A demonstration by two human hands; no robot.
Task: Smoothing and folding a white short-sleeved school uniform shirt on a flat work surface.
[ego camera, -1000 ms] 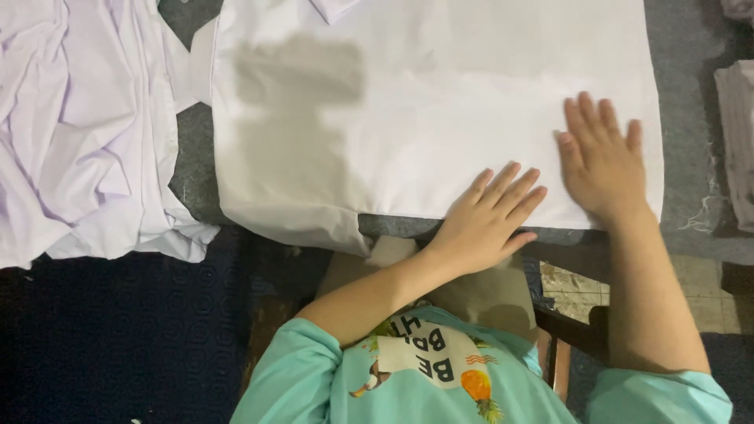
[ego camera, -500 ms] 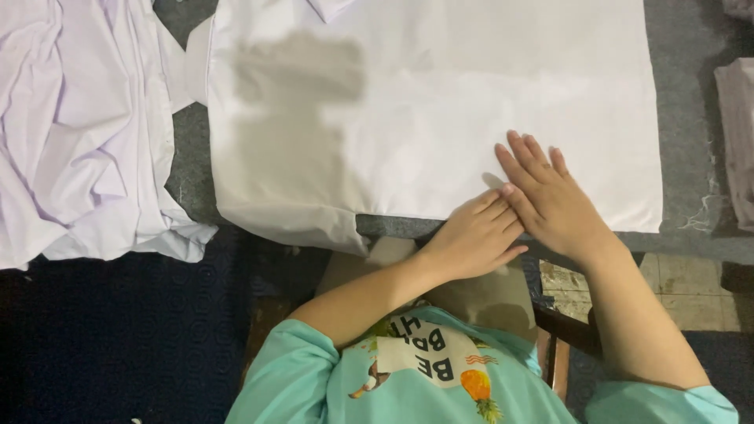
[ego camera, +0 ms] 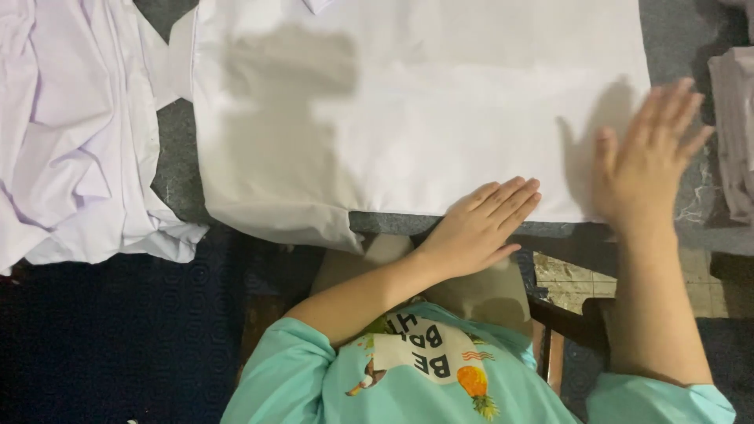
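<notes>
A large white folded cloth (ego camera: 424, 118) lies flat on a grey table top (ego camera: 667, 31). My left hand (ego camera: 479, 228) rests palm down on the cloth's near edge, fingers together and pointing to the far right, holding nothing. My right hand (ego camera: 648, 153) hovers over the cloth's right edge with its fingers spread. It is blurred by motion, casts a shadow on the cloth and holds nothing.
A heap of crumpled white garments (ego camera: 71, 133) lies at the left, partly hanging over the table's edge. More folded pale fabric (ego camera: 734, 133) sits at the right edge. A wooden chair (ego camera: 573, 330) shows below, over a dark blue patterned floor (ego camera: 118, 338).
My right hand first slid left across the cloth to beside my left hand, then swept back right to the cloth's right edge. My left hand stayed in place.
</notes>
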